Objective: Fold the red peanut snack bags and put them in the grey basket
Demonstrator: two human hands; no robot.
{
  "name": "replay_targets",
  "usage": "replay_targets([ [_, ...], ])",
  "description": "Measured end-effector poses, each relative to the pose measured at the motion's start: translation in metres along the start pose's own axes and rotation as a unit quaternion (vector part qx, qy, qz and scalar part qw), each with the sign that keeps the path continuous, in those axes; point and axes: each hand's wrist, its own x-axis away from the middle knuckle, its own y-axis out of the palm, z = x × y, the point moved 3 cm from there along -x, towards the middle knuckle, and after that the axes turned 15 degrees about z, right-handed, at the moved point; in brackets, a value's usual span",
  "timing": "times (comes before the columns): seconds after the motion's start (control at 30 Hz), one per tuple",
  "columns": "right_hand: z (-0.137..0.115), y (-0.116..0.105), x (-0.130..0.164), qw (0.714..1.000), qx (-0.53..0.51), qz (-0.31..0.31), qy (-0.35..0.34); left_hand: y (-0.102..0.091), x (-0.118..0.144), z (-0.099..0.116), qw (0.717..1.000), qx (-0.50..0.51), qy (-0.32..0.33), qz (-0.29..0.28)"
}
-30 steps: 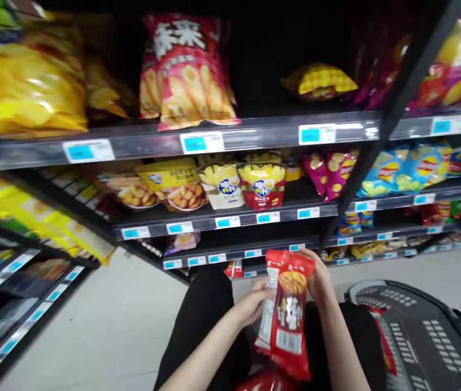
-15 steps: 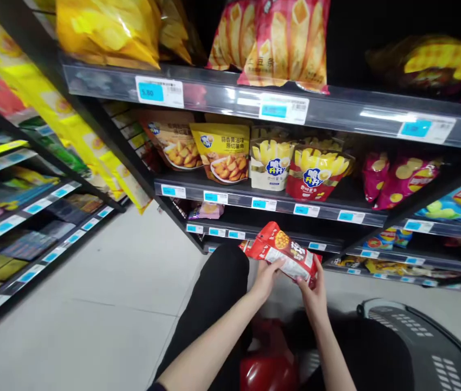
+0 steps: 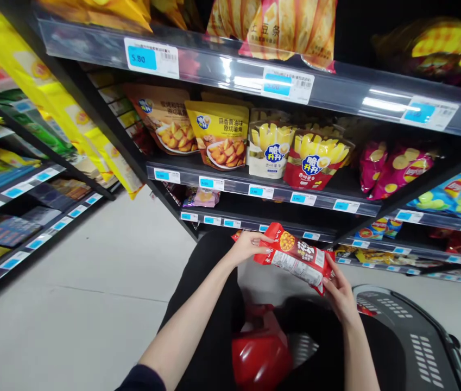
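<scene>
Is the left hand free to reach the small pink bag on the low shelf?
Probably not yet: the left hand is holding one end of the red snack packet. The small pink bag lies unobstructed nearby.

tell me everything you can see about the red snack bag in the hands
The red snack bag is a glossy, crinkled plastic pouch, sealed as far as shows, with white characters, a round picture of yellow balls and a white label panel with a barcode. It lies tilted, its left end higher, in front of the lower shelves. The left hand grips its upper left end; the right hand holds its lower right corner.
</scene>
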Motion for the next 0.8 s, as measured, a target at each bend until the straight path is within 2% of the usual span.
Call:
replay_targets([
  [0.1,-0.009,-0.01,0.005,0.989,0.107,0.066,-0.081,0.003,0.0,-0.001,0.999,-0.022,0.022,0.021],
  [0.2,-0.019,-0.012,0.01,0.953,0.202,0.15,-0.169,0.008,0.001,-0.001,0.998,-0.025,0.034,0.037],
  [0.33,-0.026,-0.007,0.011,0.916,0.233,0.215,-0.247,0.014,0.004,0.001,0.994,-0.052,0.057,0.076],
  [0.4,-0.026,-0.005,0.01,0.909,0.242,0.221,-0.258,0.016,0.004,0.003,0.992,-0.047,0.072,0.094],
  [0.47,-0.027,-0.004,0.008,0.906,0.269,0.201,-0.258,0.016,0.004,0.005,0.99,-0.041,0.087,0.101],
  [0.57,-0.028,-0.007,0.007,0.898,0.327,0.166,-0.243,0.016,0.004,0.002,0.989,-0.057,0.096,0.095],
  [0.63,-0.028,-0.011,0.007,0.891,0.357,0.164,-0.228,0.017,0.004,-0.002,0.989,-0.071,0.093,0.093],
  [0.8,-0.029,-0.013,0.01,0.892,0.37,0.155,-0.207,0.017,0.004,-0.007,0.989,-0.073,0.102,0.083],
])
